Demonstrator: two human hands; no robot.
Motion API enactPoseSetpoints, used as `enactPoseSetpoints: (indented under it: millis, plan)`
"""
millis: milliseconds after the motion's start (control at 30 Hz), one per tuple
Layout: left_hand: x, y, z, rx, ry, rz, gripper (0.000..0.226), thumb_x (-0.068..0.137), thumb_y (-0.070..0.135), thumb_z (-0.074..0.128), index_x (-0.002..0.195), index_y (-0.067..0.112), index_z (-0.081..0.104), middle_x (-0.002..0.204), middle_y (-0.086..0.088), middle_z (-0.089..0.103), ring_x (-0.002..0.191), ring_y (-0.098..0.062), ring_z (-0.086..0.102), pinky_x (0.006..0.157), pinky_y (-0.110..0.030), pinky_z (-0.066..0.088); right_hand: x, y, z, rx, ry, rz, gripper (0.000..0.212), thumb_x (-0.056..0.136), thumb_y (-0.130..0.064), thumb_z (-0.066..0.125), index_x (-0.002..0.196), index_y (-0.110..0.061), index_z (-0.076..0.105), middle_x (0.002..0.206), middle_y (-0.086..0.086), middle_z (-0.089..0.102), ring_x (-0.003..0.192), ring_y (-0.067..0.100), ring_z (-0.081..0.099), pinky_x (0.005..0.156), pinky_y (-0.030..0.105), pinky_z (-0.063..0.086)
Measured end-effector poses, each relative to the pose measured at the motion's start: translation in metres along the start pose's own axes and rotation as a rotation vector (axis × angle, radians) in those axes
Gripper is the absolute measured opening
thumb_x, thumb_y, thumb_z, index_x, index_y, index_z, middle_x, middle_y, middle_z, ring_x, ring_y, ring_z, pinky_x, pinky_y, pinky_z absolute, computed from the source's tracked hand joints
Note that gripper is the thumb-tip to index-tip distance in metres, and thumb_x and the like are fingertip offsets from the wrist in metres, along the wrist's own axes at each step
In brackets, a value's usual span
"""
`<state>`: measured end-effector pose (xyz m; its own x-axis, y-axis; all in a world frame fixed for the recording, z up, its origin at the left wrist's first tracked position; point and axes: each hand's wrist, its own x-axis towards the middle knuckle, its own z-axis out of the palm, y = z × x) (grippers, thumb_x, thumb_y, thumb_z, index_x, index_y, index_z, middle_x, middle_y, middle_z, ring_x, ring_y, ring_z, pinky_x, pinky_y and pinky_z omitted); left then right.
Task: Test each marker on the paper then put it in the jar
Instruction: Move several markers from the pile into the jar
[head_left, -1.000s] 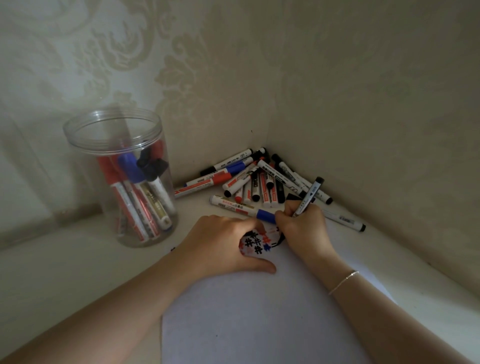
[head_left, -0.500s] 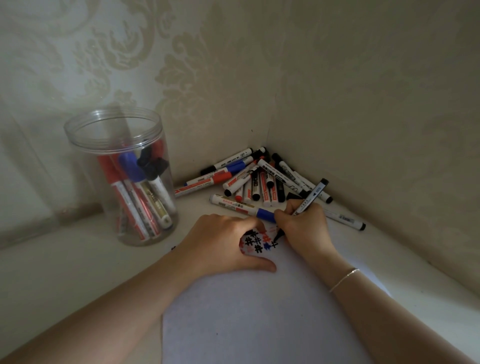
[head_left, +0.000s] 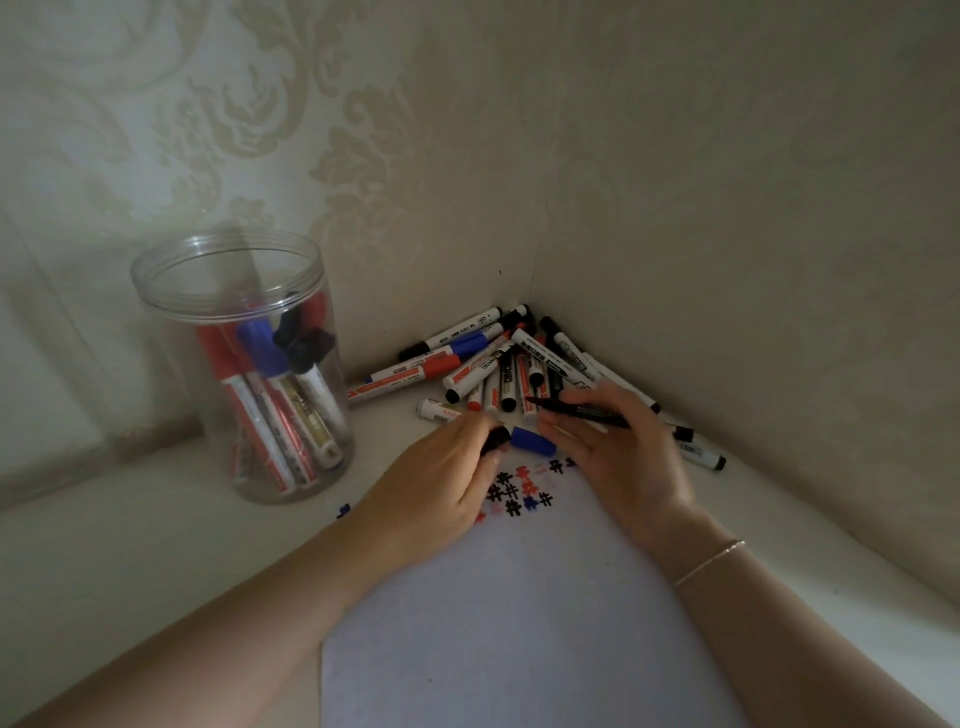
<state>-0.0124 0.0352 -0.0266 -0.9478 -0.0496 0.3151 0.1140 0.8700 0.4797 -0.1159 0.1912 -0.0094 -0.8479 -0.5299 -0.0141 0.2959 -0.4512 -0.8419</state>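
Marker (head_left: 576, 410) lifted off paper (head_left: 519, 623), nib leftward in right hand's (head_left: 618, 457) grip; left hand (head_left: 441, 483) pinches apparently its cap (head_left: 496, 439).

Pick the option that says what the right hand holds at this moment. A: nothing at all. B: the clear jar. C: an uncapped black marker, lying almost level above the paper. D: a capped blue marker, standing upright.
C: the right hand grips a thin black marker whose bare tip points left toward the left hand, above the marked paper.
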Motion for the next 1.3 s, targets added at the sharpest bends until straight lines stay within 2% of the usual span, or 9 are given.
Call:
enactPoseSetpoints:
  millis: [167, 267, 533, 667, 800, 867, 967, 1100, 1300]
  plan:
    - [0.000, -0.001, 0.000, 0.007, -0.033, 0.010, 0.013, 0.100, 0.027, 0.041, 0.102, 0.018, 0.050, 0.082, 0.006, 0.051, 0.069, -0.006, 0.047, 0.060, -0.023, 0.038, -0.002, 0.000, 0.003, -0.020, 0.040, 0.000, 0.026, 0.093, -0.009, 0.049, 0.069, -0.003, 0.055, 0.065, 0.012, 0.062, 0.047, 0.026, 0.061, 0.050, 0.032, 0.053]
    - [0.000, -0.003, 0.001, 0.008, -0.030, 0.015, 0.014, 0.100, 0.027, 0.041, 0.102, 0.017, 0.051, 0.084, 0.003, 0.053, 0.072, -0.008, 0.049, 0.065, -0.027, 0.041, -0.002, 0.001, 0.004, -0.068, 0.045, -0.030, 0.028, 0.092, -0.005, 0.051, 0.065, -0.004, 0.056, 0.062, 0.012, 0.062, 0.043, 0.026, 0.057, 0.045, 0.029, 0.051]
    - [0.002, -0.006, 0.005, 0.072, -0.015, 0.111, 0.016, 0.099, 0.027, 0.042, 0.109, 0.019, 0.053, 0.091, 0.006, 0.054, 0.079, -0.008, 0.048, 0.071, -0.029, 0.043, -0.001, 0.004, 0.001, -0.334, -0.014, -0.079, 0.018, 0.086, -0.004, 0.062, 0.070, 0.000, 0.056, 0.068, 0.019, 0.064, 0.039, 0.023, 0.052, 0.041, 0.026, 0.047]
    - [0.003, -0.006, 0.005, 0.065, -0.013, 0.157, 0.022, 0.099, 0.031, 0.042, 0.116, 0.020, 0.053, 0.099, 0.007, 0.058, 0.086, -0.007, 0.051, 0.076, -0.029, 0.044, -0.003, 0.005, 0.000, -0.456, -0.130, -0.074, 0.014, 0.071, -0.015, 0.072, 0.071, -0.002, 0.067, 0.083, 0.023, 0.070, 0.049, 0.025, 0.061, 0.051, 0.030, 0.053]
    - [0.002, -0.005, 0.004, 0.021, 0.017, 0.176, 0.022, 0.099, 0.035, 0.039, 0.116, 0.026, 0.051, 0.090, 0.012, 0.056, 0.079, -0.001, 0.049, 0.070, -0.024, 0.043, -0.003, 0.001, 0.000, -0.265, -0.161, 0.031, 0.049, 0.087, -0.038, 0.052, 0.077, 0.007, 0.067, 0.092, 0.028, 0.069, 0.065, 0.033, 0.064, 0.063, 0.037, 0.054]
    - [0.001, -0.004, 0.004, 0.040, 0.030, 0.182, 0.028, 0.098, 0.042, 0.033, 0.114, 0.028, 0.051, 0.085, 0.015, 0.054, 0.075, -0.001, 0.048, 0.066, -0.023, 0.043, -0.002, 0.003, 0.001, -0.254, -0.057, -0.002, 0.052, 0.094, -0.040, 0.044, 0.076, 0.005, 0.065, 0.075, 0.022, 0.066, 0.056, 0.027, 0.058, 0.054, 0.034, 0.049]
    - [0.000, -0.006, 0.003, 0.041, 0.040, 0.154, 0.043, 0.095, 0.049, 0.026, 0.116, 0.025, 0.054, 0.087, 0.013, 0.059, 0.075, -0.003, 0.053, 0.064, -0.025, 0.046, -0.002, 0.008, 0.002, -0.452, 0.108, -0.127, 0.030, 0.098, -0.020, 0.046, 0.070, -0.011, 0.052, 0.055, 0.001, 0.046, 0.043, 0.012, 0.040, 0.040, 0.022, 0.033]
    - [-0.001, -0.008, 0.002, 0.003, 0.056, 0.129, 0.046, 0.094, 0.054, 0.029, 0.110, 0.023, 0.060, 0.080, 0.016, 0.057, 0.071, -0.002, 0.053, 0.060, -0.017, 0.041, -0.005, 0.009, 0.007, -0.641, 0.089, -0.158, 0.027, 0.099, -0.017, 0.046, 0.072, -0.014, 0.045, 0.045, -0.012, 0.037, 0.039, 0.003, 0.032, 0.039, 0.013, 0.028]
    - [0.001, -0.006, -0.002, -0.173, 0.099, 0.022, 0.042, 0.086, 0.061, 0.042, 0.096, 0.029, 0.067, 0.066, 0.014, 0.060, 0.059, -0.005, 0.056, 0.052, -0.013, 0.036, -0.009, 0.015, 0.011, -0.877, -0.018, -0.282, 0.035, 0.098, -0.018, 0.047, 0.064, -0.013, 0.044, 0.052, -0.011, 0.034, 0.050, 0.004, 0.030, 0.049, 0.016, 0.027]
